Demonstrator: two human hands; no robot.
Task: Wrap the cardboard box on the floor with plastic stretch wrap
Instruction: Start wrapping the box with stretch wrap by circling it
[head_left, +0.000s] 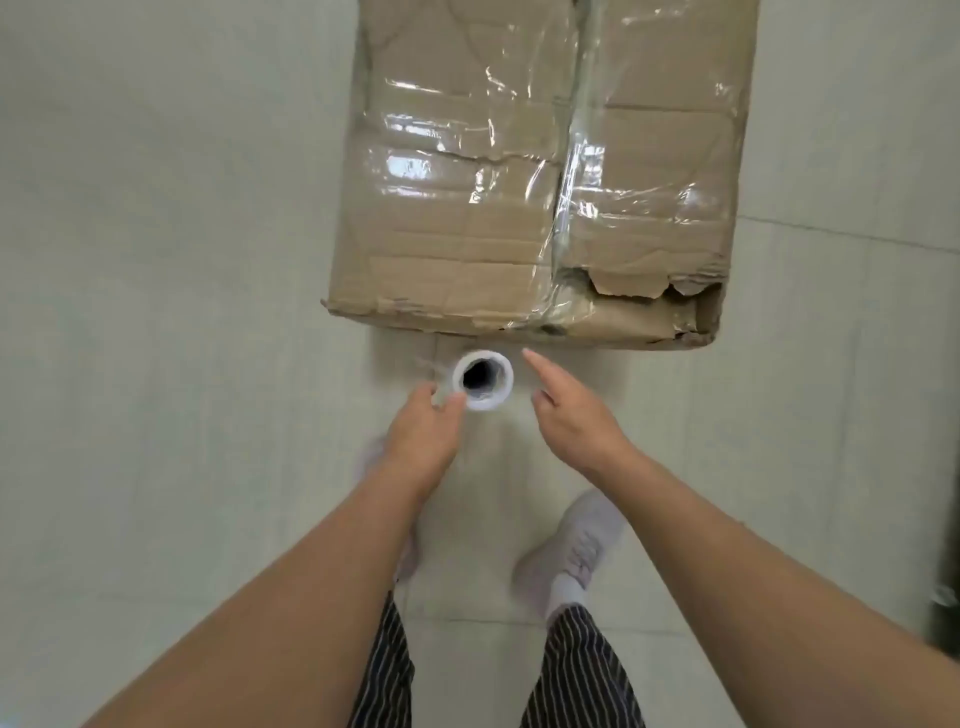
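- Two bare forearms (311, 571) reach down and forward over striped trousers (582, 675) and a white shoe (576, 551).
- The cardboard box (467, 234) lies on the tiled floor (156, 260) straight ahead. Glossy stretch film (571, 171) already covers its top, and its near right corner is torn.
- The right hand (576, 421) is spread, fingers straight and pointing at the box. It holds nothing and is just beside the roll without touching it.
- The left hand (423, 436) has its thumb against the roll's rim and its fingers loosely curled. Whether it truly grips cannot be told.
- The roll of wrap (506, 382) stands on end between the hands, its long axis pointing up at the camera, just short of the box's near edge. The left hand is nearer, so it looks best placed to lift.
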